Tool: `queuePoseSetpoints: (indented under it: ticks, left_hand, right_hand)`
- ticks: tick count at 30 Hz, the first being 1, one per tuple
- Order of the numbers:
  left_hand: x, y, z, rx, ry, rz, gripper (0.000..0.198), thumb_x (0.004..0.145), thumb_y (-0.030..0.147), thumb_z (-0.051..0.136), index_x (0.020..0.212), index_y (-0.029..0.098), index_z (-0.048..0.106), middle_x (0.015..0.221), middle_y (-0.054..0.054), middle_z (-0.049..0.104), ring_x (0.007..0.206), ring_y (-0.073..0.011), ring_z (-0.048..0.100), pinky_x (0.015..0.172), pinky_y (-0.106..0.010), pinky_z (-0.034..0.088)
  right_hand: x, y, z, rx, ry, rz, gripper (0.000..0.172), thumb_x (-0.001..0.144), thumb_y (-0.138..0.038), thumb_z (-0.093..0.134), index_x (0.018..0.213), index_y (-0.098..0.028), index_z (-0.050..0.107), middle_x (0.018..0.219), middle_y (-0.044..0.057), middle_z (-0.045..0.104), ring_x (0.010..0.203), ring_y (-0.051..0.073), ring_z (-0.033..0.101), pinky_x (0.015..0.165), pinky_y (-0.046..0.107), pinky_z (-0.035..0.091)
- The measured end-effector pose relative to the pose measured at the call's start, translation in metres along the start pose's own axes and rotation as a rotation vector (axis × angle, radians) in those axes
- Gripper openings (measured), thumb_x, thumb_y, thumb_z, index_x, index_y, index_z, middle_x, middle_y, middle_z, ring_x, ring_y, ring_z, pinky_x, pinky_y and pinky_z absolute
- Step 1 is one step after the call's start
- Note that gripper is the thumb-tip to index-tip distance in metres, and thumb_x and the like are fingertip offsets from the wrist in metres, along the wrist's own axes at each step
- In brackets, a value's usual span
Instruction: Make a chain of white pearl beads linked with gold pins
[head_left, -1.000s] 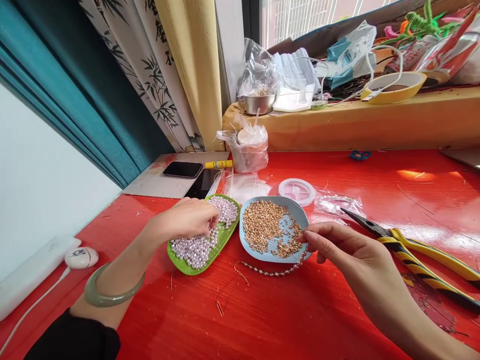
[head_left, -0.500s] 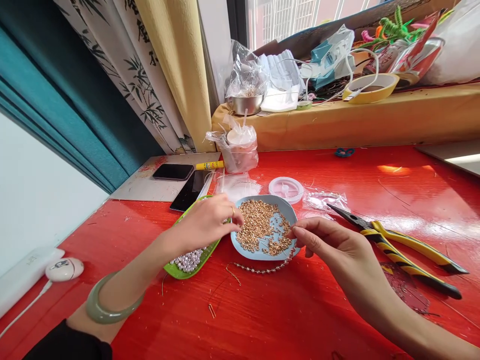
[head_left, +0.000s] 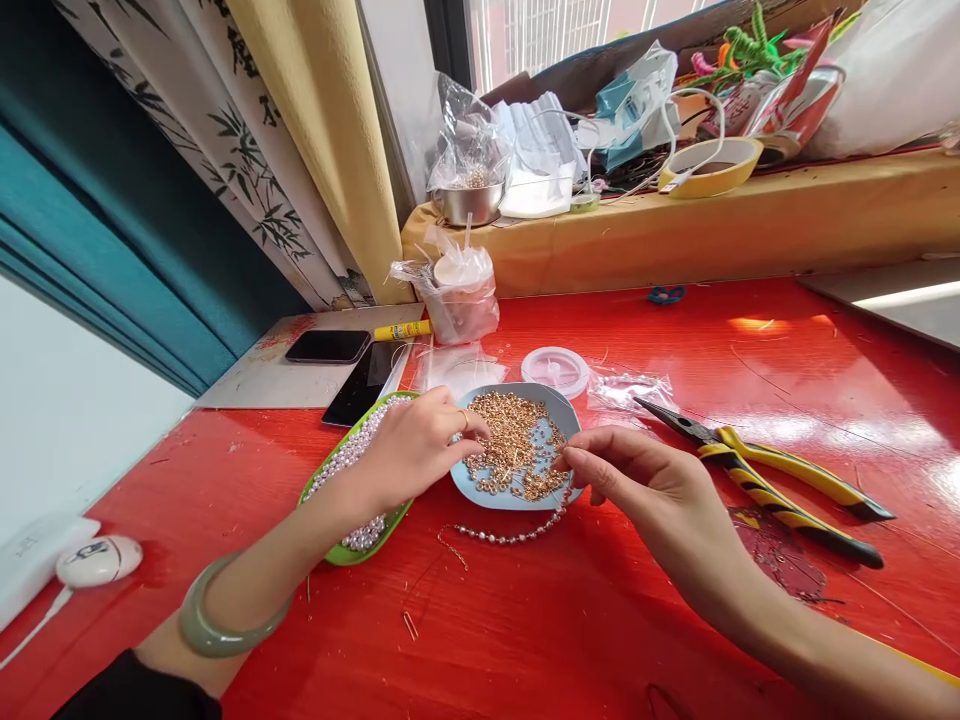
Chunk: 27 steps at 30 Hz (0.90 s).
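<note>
Left hand (head_left: 412, 450) pinched shut over tiny gold metal beads (head_left: 514, 445), right hand (head_left: 649, 490) gripping thin pearl chain (head_left: 510, 537): one bump could scatter beads.

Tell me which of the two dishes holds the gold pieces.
The blue dish, on the right of the pair. It is heaped with small gold pieces; the green dish beside it holds pearls.

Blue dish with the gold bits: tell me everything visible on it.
The shallow light-blue oval dish looks like glazed ceramic or plastic and lies flat on the red table. Small gold-coloured beads cover most of it; bare blue shows at the rim. The left hand reaches in over its left edge, the right hand over its right. A beaded strand lies along its near side.
</note>
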<state>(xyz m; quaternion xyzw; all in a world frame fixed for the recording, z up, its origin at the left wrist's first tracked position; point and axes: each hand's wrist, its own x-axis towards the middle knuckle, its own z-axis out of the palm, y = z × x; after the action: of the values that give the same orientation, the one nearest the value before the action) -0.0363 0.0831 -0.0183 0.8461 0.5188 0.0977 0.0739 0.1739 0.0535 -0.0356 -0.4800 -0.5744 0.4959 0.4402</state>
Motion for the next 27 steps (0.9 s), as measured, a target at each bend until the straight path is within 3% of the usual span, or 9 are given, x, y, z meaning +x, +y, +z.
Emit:
queuePoseSetpoints:
  ticks: [6, 13, 27]
  left_hand:
    - [-0.003, 0.0, -0.009, 0.01, -0.08, 0.117, 0.011, 0.079, 0.019, 0.059, 0.078, 0.023, 0.069, 0.079, 0.0, 0.069, 0.085, -0.0197, 0.05, 0.066, -0.03, 0.037]
    - [-0.002, 0.008, -0.002, 0.047, -0.136, 0.078, 0.012, 0.078, 0.018, 0.059, 0.073, 0.02, 0.069, 0.076, -0.002, 0.067, 0.084, -0.0218, 0.049, 0.064, -0.031, 0.035]
    - [0.001, 0.011, 0.006, 0.008, -0.14, 0.071, 0.011, 0.078, 0.019, 0.061, 0.07, 0.019, 0.069, 0.073, -0.002, 0.067, 0.081, -0.0219, 0.048, 0.065, -0.033, 0.035]
  right_hand:
    - [0.0, -0.001, 0.0, 0.023, -0.006, 0.025, 0.015, 0.075, -0.032, 0.061, 0.072, -0.018, 0.064, 0.066, 0.0, 0.063, 0.059, 0.012, 0.056, 0.052, 0.023, 0.045]
    - [-0.001, 0.001, 0.0, 0.034, -0.021, 0.03, 0.016, 0.075, -0.033, 0.061, 0.072, -0.018, 0.063, 0.067, 0.0, 0.063, 0.06, 0.011, 0.055, 0.054, 0.022, 0.044]
    - [0.0, 0.003, 0.001, 0.03, -0.023, 0.026, 0.016, 0.074, -0.033, 0.06, 0.072, -0.018, 0.063, 0.067, 0.0, 0.061, 0.061, 0.012, 0.054, 0.052, 0.023, 0.041]
